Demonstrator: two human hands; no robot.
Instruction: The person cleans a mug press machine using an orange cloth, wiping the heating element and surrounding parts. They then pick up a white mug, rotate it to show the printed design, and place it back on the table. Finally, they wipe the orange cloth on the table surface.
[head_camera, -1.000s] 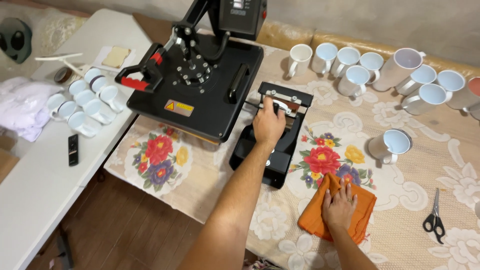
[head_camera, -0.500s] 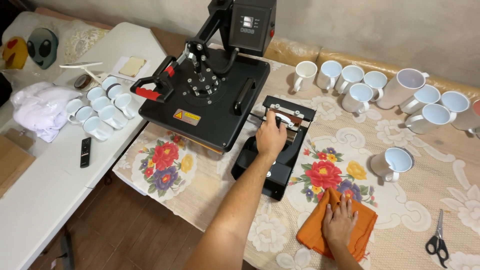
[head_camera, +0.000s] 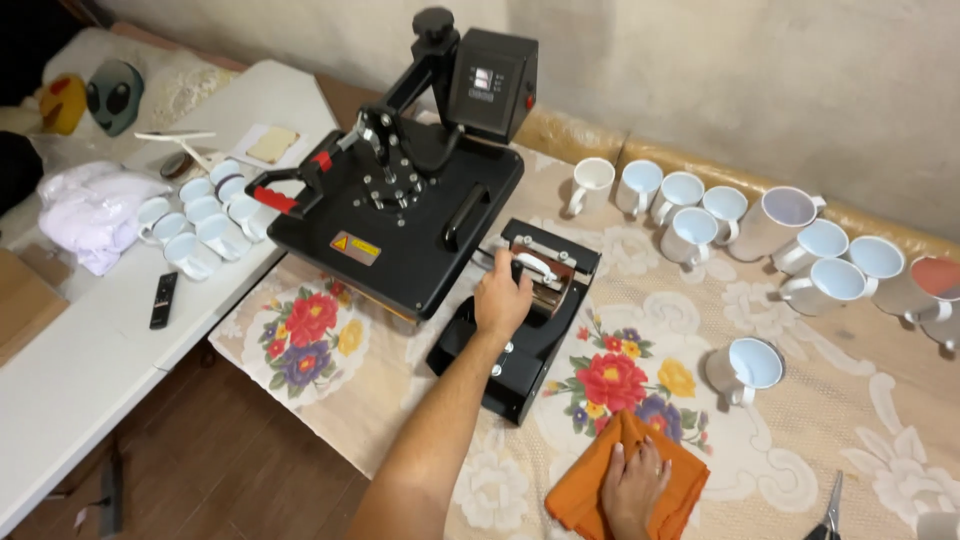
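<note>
Here, left hand (head_camera: 503, 300) grip closed on mug press handle (head_camera: 533, 266), right hand (head_camera: 634, 487) flat on orange cloth (head_camera: 590, 485)

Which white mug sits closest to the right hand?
The lone mug on the floral cloth, just up and right of the right hand resting on the orange cloth. The other mugs stand in groups farther back.
</note>
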